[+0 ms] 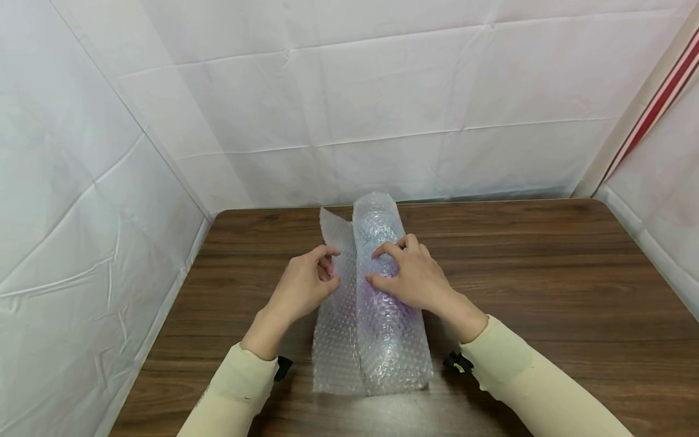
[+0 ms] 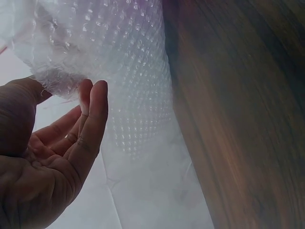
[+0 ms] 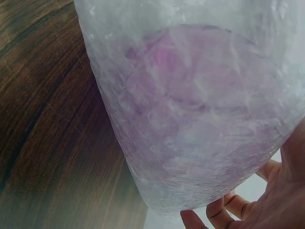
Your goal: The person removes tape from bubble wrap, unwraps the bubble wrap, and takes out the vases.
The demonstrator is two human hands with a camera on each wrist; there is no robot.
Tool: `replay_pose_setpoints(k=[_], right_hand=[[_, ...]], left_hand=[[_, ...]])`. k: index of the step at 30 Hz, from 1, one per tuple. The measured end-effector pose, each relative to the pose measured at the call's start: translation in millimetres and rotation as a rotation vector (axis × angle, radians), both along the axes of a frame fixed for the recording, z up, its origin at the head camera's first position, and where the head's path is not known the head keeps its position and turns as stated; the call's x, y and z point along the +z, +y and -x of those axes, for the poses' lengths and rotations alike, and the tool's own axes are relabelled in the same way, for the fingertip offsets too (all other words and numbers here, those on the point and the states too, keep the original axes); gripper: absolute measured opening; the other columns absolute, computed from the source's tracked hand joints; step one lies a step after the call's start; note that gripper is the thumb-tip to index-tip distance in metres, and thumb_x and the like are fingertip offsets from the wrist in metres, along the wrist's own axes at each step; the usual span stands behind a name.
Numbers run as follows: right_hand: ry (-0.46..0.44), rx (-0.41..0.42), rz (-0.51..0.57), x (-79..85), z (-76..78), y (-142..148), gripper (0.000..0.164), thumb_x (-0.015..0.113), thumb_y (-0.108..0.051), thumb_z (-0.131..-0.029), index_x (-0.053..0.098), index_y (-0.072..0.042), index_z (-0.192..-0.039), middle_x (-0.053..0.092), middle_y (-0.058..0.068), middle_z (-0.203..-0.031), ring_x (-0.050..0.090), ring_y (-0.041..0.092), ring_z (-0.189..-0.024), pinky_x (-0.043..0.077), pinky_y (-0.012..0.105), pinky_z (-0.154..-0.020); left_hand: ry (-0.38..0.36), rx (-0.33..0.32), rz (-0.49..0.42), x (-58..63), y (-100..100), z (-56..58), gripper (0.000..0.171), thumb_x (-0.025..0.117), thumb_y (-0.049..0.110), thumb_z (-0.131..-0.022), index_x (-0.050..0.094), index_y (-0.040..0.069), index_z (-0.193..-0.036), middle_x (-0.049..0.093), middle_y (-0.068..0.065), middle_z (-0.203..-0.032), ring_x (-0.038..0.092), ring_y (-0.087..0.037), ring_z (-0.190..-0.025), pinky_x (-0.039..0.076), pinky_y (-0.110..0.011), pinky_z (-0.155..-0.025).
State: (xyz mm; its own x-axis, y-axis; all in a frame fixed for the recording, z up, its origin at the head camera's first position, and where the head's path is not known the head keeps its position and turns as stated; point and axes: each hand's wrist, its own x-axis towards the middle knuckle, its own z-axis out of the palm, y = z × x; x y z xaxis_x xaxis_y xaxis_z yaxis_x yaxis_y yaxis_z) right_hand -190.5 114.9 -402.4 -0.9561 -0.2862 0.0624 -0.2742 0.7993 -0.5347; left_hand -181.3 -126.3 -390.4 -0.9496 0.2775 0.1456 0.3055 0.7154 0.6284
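Observation:
A roll of bubble wrap (image 1: pixel 390 340) lies lengthwise on the wooden table, with a purple object (image 3: pixel 205 76) showing blurred through its layers. From its left side spreads a loose flap of bubble wrap (image 1: pixel 335 358). My left hand (image 1: pixel 303 282) is at the flap, thumb and fingers apart in a loose curve; in the left wrist view the ragged edge of the wrap (image 2: pixel 62 83) lies near the thumb and fingertips. My right hand (image 1: pixel 412 273) rests over the roll's upper middle, fingers spread and bent, thumb and forefinger apart on its surface.
The brown wooden table (image 1: pixel 546 291) has rounded far corners. White sheeting (image 1: pixel 338 97) hangs behind it and along both sides. A red stripe (image 1: pixel 661 100) runs down at the far right. Dark wrist devices show under the left sleeve (image 1: pixel 235 376) and the right sleeve (image 1: pixel 508 358).

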Motion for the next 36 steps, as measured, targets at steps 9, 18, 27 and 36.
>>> replay_pose_setpoints(k=[9,18,27,36], right_hand=[[0.002,-0.003,-0.003,-0.7,-0.1,-0.1,0.041,0.074,-0.055,-0.089,0.067,-0.033,-0.124,0.048,0.01,-0.123,0.053,0.031,-0.102,0.047,0.037,-0.064],[-0.011,-0.004,0.008,0.0,-0.9,-0.3,0.041,0.074,-0.055,-0.09,0.067,-0.034,-0.125,0.047,0.009,-0.122,0.051,0.031,-0.102,0.046,0.037,-0.066],[-0.018,-0.005,0.011,0.2,-0.8,-0.6,0.041,0.074,-0.055,-0.09,0.067,-0.033,-0.124,0.047,0.01,-0.123,0.051,0.031,-0.103,0.047,0.038,-0.067],[-0.011,-0.008,0.005,-0.8,-0.3,-0.7,0.041,0.074,-0.055,-0.089,0.066,-0.034,-0.124,0.047,0.009,-0.123,0.051,0.031,-0.104,0.047,0.039,-0.067]], left_hand=[[-0.046,0.01,0.025,-5.4,-7.5,-0.6,0.047,0.076,0.007,-0.088,0.064,0.007,-0.133,0.066,-0.001,-0.093,0.064,-0.01,-0.079,0.055,-0.031,-0.072],[-0.077,0.021,0.048,-11.2,-16.4,0.9,0.049,0.076,0.007,-0.087,0.064,0.009,-0.134,0.066,-0.002,-0.094,0.057,-0.01,-0.068,0.05,-0.028,-0.063],[-0.131,0.039,0.095,-15.3,-21.5,1.0,0.049,0.078,0.009,-0.087,0.066,0.011,-0.134,0.068,-0.003,-0.099,0.061,-0.014,-0.078,0.05,-0.028,-0.064],[-0.173,0.032,0.122,-21.3,-27.2,3.0,0.048,0.078,0.011,-0.088,0.067,0.011,-0.134,0.069,-0.007,-0.105,0.06,-0.014,-0.075,0.05,-0.028,-0.064]])
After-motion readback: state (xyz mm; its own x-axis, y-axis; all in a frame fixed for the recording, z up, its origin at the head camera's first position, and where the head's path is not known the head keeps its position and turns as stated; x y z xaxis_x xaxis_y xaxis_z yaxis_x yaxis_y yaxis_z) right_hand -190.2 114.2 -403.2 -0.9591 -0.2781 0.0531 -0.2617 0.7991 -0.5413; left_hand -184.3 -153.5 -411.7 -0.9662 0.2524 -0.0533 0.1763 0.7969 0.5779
